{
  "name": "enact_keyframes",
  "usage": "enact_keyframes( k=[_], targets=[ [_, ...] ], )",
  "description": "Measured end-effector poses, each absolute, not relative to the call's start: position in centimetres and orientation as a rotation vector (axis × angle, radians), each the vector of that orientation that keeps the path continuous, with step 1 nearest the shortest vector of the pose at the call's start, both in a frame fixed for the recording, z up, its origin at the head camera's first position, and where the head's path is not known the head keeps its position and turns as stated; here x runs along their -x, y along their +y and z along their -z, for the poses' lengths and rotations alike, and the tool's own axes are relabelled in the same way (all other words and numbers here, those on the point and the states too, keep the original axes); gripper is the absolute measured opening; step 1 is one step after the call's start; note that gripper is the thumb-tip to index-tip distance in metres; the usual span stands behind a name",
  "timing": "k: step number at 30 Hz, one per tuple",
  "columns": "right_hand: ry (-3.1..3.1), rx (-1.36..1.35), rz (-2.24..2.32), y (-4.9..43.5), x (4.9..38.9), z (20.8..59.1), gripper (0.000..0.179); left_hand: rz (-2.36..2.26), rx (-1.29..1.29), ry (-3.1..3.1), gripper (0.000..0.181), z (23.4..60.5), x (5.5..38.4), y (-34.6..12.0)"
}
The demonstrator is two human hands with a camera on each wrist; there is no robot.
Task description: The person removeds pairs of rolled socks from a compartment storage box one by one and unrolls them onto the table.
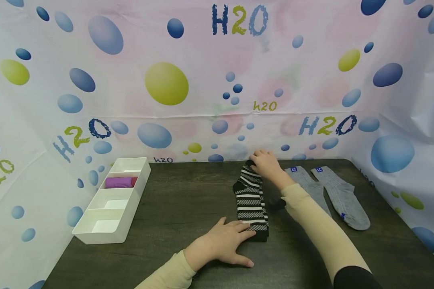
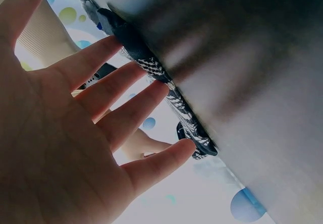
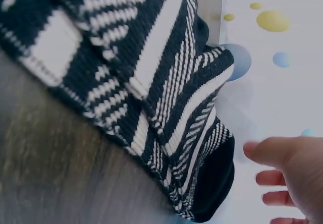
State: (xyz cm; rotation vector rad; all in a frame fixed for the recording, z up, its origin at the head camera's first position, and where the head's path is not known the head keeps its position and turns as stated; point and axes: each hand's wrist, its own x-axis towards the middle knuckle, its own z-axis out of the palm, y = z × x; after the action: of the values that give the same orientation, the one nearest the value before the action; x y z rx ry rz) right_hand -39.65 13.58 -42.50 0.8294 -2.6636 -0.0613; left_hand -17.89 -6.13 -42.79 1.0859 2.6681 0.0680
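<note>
A pair of black-and-white striped socks (image 1: 249, 200) lies lengthwise on the dark table, one laid over the other, black toes at the far end and cuffs toward me. My left hand (image 1: 222, 242) spreads its fingers at the cuff end, fingertips touching the socks. In the left wrist view, that hand (image 2: 75, 118) shows straight fingers reaching along the striped fabric. At the toe end is my right hand (image 1: 267, 166). The right wrist view shows its thumb and fingers (image 3: 290, 171) apart, with a gap beside the black toe (image 3: 214, 183).
Two grey socks (image 1: 341, 196) with blue marks lie on the right of the table (image 1: 191, 192), partly behind my right sleeve. A white divided box (image 1: 135, 208) stands at the left, a purple roll (image 1: 118, 182) and something red in one compartment. A patterned curtain borders the table.
</note>
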Motion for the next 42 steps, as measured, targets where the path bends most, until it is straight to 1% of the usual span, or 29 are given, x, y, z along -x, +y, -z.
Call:
enact_keyframes(
  k=[5, 8, 13, 17, 24, 33, 38, 42],
  targets=[
    [-2.655, -0.974, 0.078, 13.9, 39.0, 42.6, 0.039, -0.086, -1.077, 2.660, 0.074, 42.9, 18.0, -6.1],
    [-2.715, -1.010, 0.067, 14.1, 38.8, 42.8, 0.041, -0.085, -1.082, 2.675, 0.073, 43.0, 18.1, -6.0],
    [-2.886, -0.986, 0.074, 14.5, 38.9, 43.4, 0.046, -0.075, -1.118, 2.731, 0.069, 43.0, 18.1, -6.0],
    [-3.010, -0.955, 0.088, 14.7, 39.1, 44.0, 0.049, -0.041, -1.153, 2.798, 0.069, 42.9, 17.9, -5.8],
    [-3.118, -0.950, 0.058, 14.7, 39.2, 44.5, 0.054, 0.081, -1.052, 2.878, 0.072, 42.5, 17.5, -5.7],
    [-3.227, -0.933, 0.016, 15.8, 38.3, 44.9, 0.061, 0.137, -0.922, 2.946, 0.066, 42.7, 16.8, -9.0],
    [-3.266, -0.895, -0.029, 16.8, 37.2, 44.5, 0.062, 0.094, -0.866, 2.986, 0.065, 42.5, 16.9, -11.1],
    [-3.279, -0.885, -0.016, 17.4, 36.0, 44.2, 0.063, 0.059, -0.769, 3.003, 0.065, 42.4, 17.2, -12.3]
  ],
)
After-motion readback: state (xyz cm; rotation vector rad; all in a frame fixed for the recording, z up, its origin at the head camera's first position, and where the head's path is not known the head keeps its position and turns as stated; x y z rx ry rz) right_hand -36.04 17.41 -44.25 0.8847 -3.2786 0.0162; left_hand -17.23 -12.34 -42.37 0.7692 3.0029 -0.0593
